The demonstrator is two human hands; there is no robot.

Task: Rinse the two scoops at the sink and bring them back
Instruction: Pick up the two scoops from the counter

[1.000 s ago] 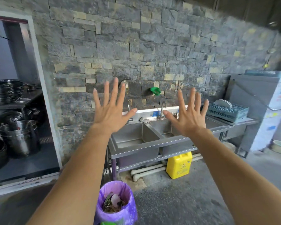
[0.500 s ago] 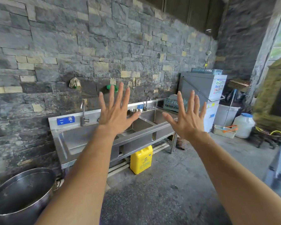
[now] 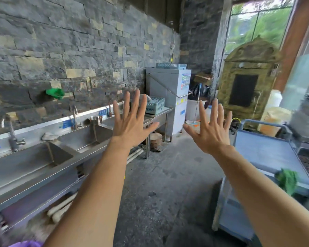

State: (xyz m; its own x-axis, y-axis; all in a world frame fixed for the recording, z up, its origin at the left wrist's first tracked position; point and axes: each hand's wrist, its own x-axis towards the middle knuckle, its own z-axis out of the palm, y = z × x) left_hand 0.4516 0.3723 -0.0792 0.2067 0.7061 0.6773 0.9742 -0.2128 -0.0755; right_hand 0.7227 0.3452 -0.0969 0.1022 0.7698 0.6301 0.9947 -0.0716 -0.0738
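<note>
My left hand point(image 3: 132, 122) and my right hand point(image 3: 210, 129) are both raised in front of me at arm's length, fingers spread wide, backs toward me, holding nothing. A long stainless steel sink point(image 3: 30, 163) with several basins and taps point(image 3: 75, 116) runs along the stone wall on my left. A small metal cup point(image 3: 97, 119) stands on its back ledge. I see no scoops in view.
A blue-grey cart point(image 3: 264, 154) with a green cloth point(image 3: 287, 180) stands at the right. A dish rack point(image 3: 154, 105) and a grey dishwasher point(image 3: 169, 97) stand past the sink. White tubs and a bucket sit by the far wall. The concrete floor point(image 3: 168, 184) runs between sink and cart.
My view has swung to the right: the sink has slid to the left and the cart and window have come into sight. Both hands stay raised and spread.
</note>
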